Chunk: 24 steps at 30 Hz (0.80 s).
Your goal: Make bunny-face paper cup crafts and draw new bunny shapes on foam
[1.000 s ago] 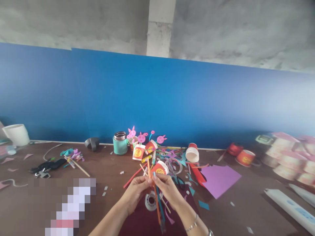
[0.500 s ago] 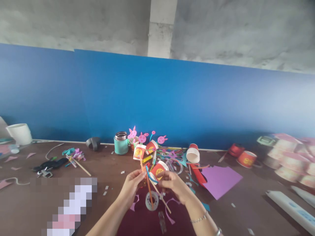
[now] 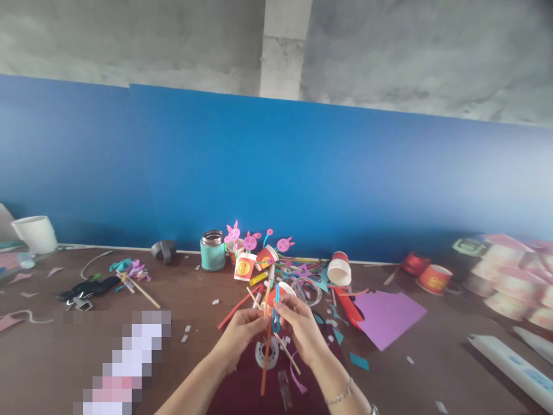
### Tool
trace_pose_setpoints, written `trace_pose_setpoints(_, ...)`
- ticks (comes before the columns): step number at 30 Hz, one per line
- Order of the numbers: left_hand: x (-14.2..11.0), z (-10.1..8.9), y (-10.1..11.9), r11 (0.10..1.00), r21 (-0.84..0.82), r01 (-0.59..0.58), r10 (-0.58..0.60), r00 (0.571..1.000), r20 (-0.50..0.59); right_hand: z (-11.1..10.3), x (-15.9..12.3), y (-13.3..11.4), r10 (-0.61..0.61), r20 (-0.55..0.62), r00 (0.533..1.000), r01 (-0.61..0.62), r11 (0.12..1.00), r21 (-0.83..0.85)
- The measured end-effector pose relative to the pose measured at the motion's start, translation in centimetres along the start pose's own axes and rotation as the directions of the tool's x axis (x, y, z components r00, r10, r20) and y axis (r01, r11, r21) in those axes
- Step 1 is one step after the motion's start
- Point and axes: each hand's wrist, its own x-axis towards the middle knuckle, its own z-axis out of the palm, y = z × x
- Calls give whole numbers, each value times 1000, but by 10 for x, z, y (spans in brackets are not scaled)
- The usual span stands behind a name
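Observation:
My left hand (image 3: 246,331) is closed, thumb and fingers pinching a long, thin orange strip (image 3: 265,369) that slants down toward me. Close beside it, my right hand (image 3: 300,323) grips a blue strip (image 3: 277,294), bent so that a loop hangs below the fingertips. The two strips are side by side; whether they touch is unclear. Beneath my hands lie a roll of clear tape (image 3: 261,355) and a wooden stick (image 3: 290,357). Just behind my fingers, a red and white paper cup (image 3: 284,288) is partly hidden.
Paper cups with pink paper pigs (image 3: 249,242) stand by a teal thermos (image 3: 212,253) near the blue partition (image 3: 302,173). Purple paper (image 3: 391,317) lies to the right, near red-handled scissors (image 3: 349,308). Stacked cups (image 3: 510,276) and a power strip (image 3: 512,369) are farther right.
The blue strip has gone from a slanting arc across the orange strip to an upright, folded loop. My hands have drawn closer together, and the orange strip sits lower.

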Motion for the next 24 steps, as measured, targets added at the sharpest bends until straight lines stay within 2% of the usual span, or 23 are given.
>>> trace_pose_setpoints(7,2,3,-7,982,170,-78,89,994,-58,-1,0,2,-37,27,999,39,997,-64)
trace_pose_setpoints(10,3,4,-8,981,174,-90,111,987,-112,1,-1,-2,-49,16,999,51,990,-131)
trace_pose_setpoints(15,1,6,-7,997,58,-44,53,986,-160,5,-3,-6,-57,46,997,65,978,-196)
trace_pose_setpoints(20,0,3,-3,986,164,-25,45,992,-122,1,-2,-9,-46,35,998,52,975,-215)
trace_pose_setpoints(22,0,0,-1,979,194,-69,90,990,-105,-2,0,-10,-31,45,998,40,978,-206)
trace_pose_setpoints(24,0,-2,2,959,235,-160,190,975,-113,-5,1,-12,-19,39,999,27,978,-208)
